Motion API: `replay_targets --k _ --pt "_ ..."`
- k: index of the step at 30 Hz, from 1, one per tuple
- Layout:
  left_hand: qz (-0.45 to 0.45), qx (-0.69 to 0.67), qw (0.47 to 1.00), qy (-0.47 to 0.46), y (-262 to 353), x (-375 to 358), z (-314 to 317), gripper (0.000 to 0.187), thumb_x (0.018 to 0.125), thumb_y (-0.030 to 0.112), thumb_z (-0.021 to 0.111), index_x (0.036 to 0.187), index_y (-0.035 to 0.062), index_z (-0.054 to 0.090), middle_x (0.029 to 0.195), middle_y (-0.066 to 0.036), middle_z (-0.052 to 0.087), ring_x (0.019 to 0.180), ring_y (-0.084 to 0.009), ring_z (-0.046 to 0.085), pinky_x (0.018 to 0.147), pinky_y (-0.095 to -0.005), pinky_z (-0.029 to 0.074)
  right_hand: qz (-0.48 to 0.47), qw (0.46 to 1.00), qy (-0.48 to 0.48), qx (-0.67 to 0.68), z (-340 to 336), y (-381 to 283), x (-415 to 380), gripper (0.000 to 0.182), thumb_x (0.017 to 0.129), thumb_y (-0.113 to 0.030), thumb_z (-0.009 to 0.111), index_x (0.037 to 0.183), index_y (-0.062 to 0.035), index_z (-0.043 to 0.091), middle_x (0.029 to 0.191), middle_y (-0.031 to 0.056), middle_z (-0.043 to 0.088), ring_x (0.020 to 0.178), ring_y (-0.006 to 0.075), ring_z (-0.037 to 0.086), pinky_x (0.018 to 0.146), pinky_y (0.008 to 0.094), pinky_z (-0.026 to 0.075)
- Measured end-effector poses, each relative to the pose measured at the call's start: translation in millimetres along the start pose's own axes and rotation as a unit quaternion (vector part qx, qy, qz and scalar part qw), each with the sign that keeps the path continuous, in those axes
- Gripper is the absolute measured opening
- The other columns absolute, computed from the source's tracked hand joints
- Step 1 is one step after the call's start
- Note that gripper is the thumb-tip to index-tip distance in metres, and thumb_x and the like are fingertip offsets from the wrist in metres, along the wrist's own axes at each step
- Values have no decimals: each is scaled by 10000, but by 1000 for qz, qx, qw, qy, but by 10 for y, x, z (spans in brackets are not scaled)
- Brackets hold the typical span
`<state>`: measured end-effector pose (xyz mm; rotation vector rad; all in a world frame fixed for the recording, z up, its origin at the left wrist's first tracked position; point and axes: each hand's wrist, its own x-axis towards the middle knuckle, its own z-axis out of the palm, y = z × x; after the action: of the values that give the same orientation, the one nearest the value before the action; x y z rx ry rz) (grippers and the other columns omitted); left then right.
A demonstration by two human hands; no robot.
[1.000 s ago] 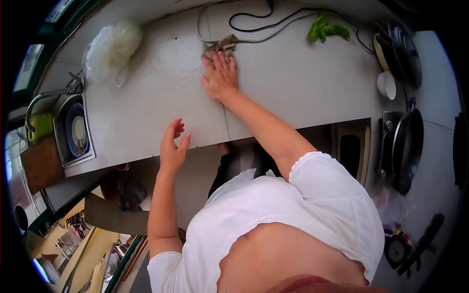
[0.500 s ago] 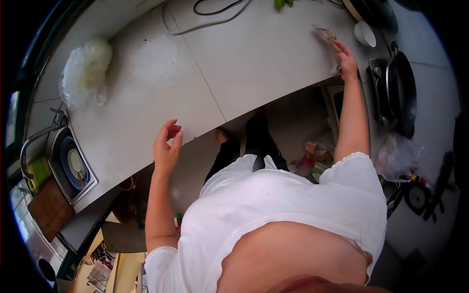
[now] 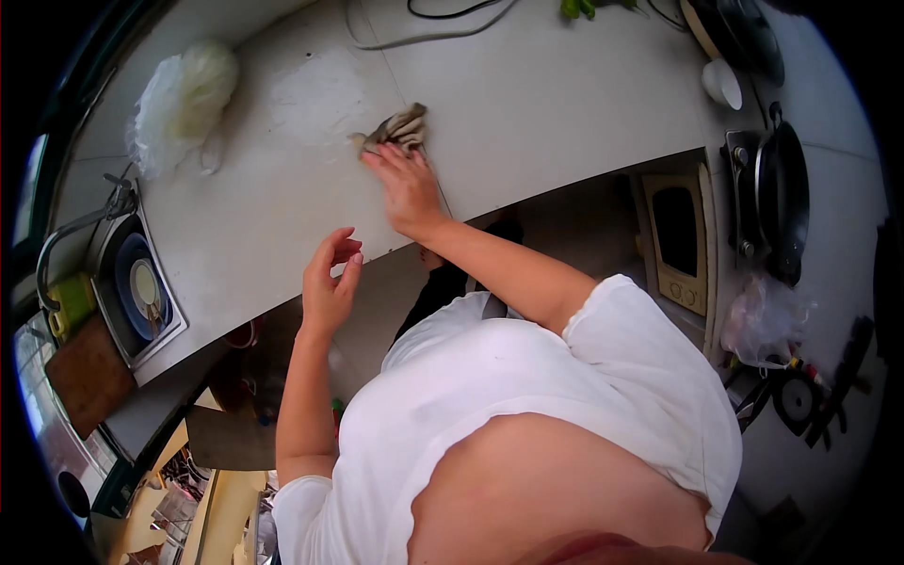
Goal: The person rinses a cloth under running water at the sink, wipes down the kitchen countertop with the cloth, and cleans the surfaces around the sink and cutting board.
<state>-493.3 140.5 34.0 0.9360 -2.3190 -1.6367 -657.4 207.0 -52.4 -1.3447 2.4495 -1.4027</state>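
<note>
My right hand [image 3: 411,191] presses a crumpled, striped cloth [image 3: 400,129] onto the pale countertop [image 3: 527,113], fingers on its near side. The cloth lies near a seam in the counter, just right of a whitish patch [image 3: 320,99]. My left hand [image 3: 330,278] hovers by the counter's front edge, fingers loosely curled and apart, holding nothing.
A knotted plastic bag [image 3: 188,104] sits at the left rear, above a sink [image 3: 176,325] with stacked bowls. Green peppers [image 3: 577,8], a cable [image 3: 443,43] and a white bowl [image 3: 721,83] lie along the back and right. A black pan [image 3: 783,198] rests on a stove.
My right hand has swept the cloth from the counter's far right across to the middle-left. My left hand stays nearly in place. The view has shifted slightly.
</note>
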Motion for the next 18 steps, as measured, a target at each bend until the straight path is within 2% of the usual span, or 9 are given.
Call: replay_targets --k 2,4,7,8,10,13,15,16,18 --pt "-3 -5 1000 17 11 -73 -36 311 842 46 566 1150 35 525 947 -88 622 855 -171 605 786 -285 471 14 996 4 88 224 -117 132 371 753 3 458 1091 -70 589 1130 145 573 1108 311 503 947 494 338" --pt "-6 -3 1000 28 4 -167 -99 309 843 50 567 1149 36 526 945 -89 621 860 -170 605 788 -284 471 45 974 11 221 294 -8 197 403 748 12 438 1116 -64 581 1109 127 589 1074 254 535 905 377 399" --pt "2 -7 998 55 -53 -254 -253 315 850 52 564 1162 38 524 957 -77 614 871 -152 593 794 -276 467 258 851 8 458 -337 -25 391 426 771 4 385 1159 -21 560 1076 60 596 946 130 556 787 232 435" --pt "4 -7 998 65 -71 -280 -297 318 853 52 563 1168 39 522 963 -71 611 877 -144 588 795 -273 466 266 813 33 516 -590 40 497 432 786 3 360 1176 1 546 1058 17 574 842 79 514 735 206 417" --pt "-14 -24 996 86 -91 -282 -351 309 852 55 565 1159 35 530 958 -71 613 875 -143 588 797 -273 466 207 842 86 490 -1041 99 723 439 794 -13 360 1197 -18 534 1075 13 567 865 70 506 757 172 395" --pt "-18 -44 995 92 -103 -231 -331 298 850 56 565 1145 30 539 952 -72 619 874 -139 588 802 -273 463 250 916 61 309 -1158 448 826 463 789 -61 412 1245 -34 485 1192 79 533 1087 149 494 916 283 375" --pt "-7 -59 994 92 -108 -153 -260 299 845 52 564 1143 28 541 949 -81 625 871 -143 592 806 -277 463 141 988 5 -58 -627 883 561 503 776 -103 456 1275 -44 444 1279 133 463 1212 224 401 991 377 304" --pt "16 -46 994 98 -100 -94 -238 294 841 59 567 1133 36 546 954 -82 624 876 -153 595 783 -281 466 77 967 -20 -240 -386 995 516 529 770 -125 479 1290 -48 424 1322 160 428 1274 262 355 1028 425 268" --pt "57 -18 992 111 -80 52 -177 282 833 73 571 1114 51 556 963 -83 623 888 -173 600 738 -289 474 89 971 -40 -218 -76 656 715 565 757 -155 502 1302 -45 398 1361 185 367 1306 303 286 1043 483 205"
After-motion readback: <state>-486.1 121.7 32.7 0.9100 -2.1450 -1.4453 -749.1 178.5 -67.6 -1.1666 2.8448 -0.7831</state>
